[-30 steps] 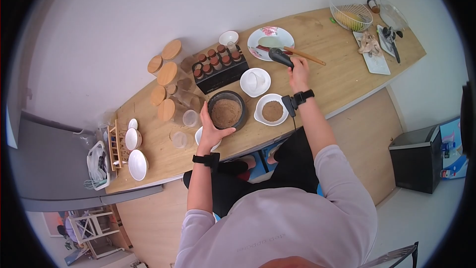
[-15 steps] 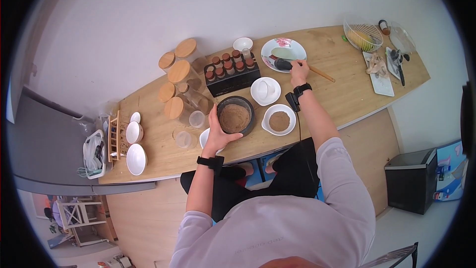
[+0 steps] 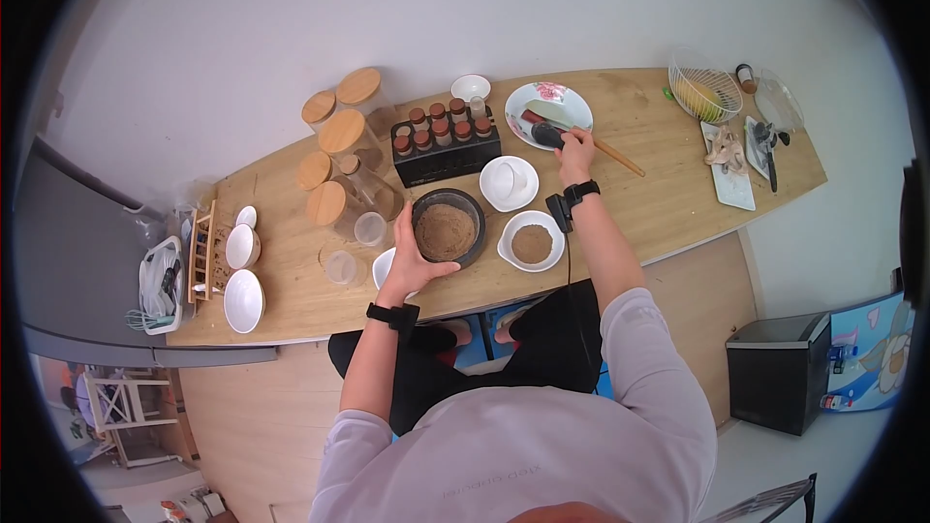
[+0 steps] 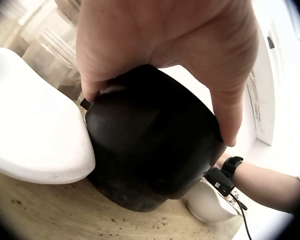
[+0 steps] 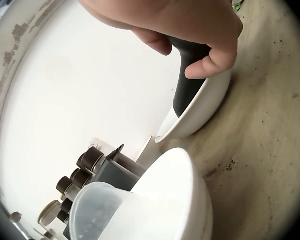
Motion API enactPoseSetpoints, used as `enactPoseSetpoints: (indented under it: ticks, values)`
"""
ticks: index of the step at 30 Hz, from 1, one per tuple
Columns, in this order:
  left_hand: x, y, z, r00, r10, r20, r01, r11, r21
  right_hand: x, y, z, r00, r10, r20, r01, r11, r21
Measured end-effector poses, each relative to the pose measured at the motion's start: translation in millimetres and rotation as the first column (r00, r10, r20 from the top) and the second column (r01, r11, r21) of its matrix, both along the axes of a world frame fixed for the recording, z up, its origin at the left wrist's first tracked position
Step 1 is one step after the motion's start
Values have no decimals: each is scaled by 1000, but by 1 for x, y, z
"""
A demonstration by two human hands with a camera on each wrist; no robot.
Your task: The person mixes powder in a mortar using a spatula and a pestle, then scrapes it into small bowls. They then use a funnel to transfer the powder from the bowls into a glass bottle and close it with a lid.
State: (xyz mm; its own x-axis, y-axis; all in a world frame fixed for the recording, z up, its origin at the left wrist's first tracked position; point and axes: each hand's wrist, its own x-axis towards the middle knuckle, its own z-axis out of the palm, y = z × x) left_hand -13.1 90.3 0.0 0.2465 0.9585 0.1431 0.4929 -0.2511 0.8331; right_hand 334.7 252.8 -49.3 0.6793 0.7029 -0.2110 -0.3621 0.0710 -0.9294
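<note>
My left hand grips the near left side of a black mortar, thumb and fingers spread around its outer wall. Brown powder lines the inside of the mortar. In my right hand is a black pestle, its thick head over a floral dish. The right wrist view shows the pestle slanting down at the dish's rim. A wooden handle sticks out from that dish, beyond my hand. Right of the mortar, a white lipped bowl contains more brown powder.
A white bowl with a clear cup stands behind the powder bowl. Spice jars fill a black rack. Wooden-lidded jars crowd the left, near white bowls. A wire basket and a white plate lie far right.
My right hand has lowered the pestle to the floral dish, its head now over the dish's near part. My left hand keeps its grip on the mortar. The head view has shifted.
</note>
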Motion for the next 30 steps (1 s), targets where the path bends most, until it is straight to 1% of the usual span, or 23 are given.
enactPoseSetpoints:
  ticks: [4, 10, 13, 16, 19, 22, 25, 28, 30]
  values:
    - [0, 0, 1, 1000, -4, 11, 4, 1000, -2, 6, -17, -2, 1000, 8, 1, -8, 1000, -1]
    - [-1, 1, 0, 1000, -7, 13, 7, 1000, -2, 30, -30, -9, 984, 168, -58, -167, 986, 17]
    - [-2, 2, -2, 1000, -12, 4, 12, 1000, 7, 41, -36, -20, 969, 216, -120, -213, 976, 39]
    - [-2, 2, -2, 1000, -15, 16, 15, 1000, -7, 51, -44, -35, 957, 217, -193, -222, 975, -3]
    - [-3, 2, -1, 1000, -20, 20, 20, 1000, -4, 61, -47, -42, 919, 75, -387, -92, 995, -26]
    - [-3, 2, -2, 999, -20, 27, 20, 1000, -2, 82, -39, -40, 835, 111, -538, -59, 992, 113]
    - [-3, 0, -1, 999, -16, 39, 17, 1000, -8, 98, -21, -33, 793, 117, -597, -31, 988, 152]
    - [-1, -5, 1, 1000, 21, 12, -21, 1000, 3, 101, -3, -13, 816, 12, -578, 104, 981, 166]
    - [2, -13, 1, 998, 68, -8, -68, 996, 63, 114, -3, -2, 897, 91, -432, 38, 959, 281]
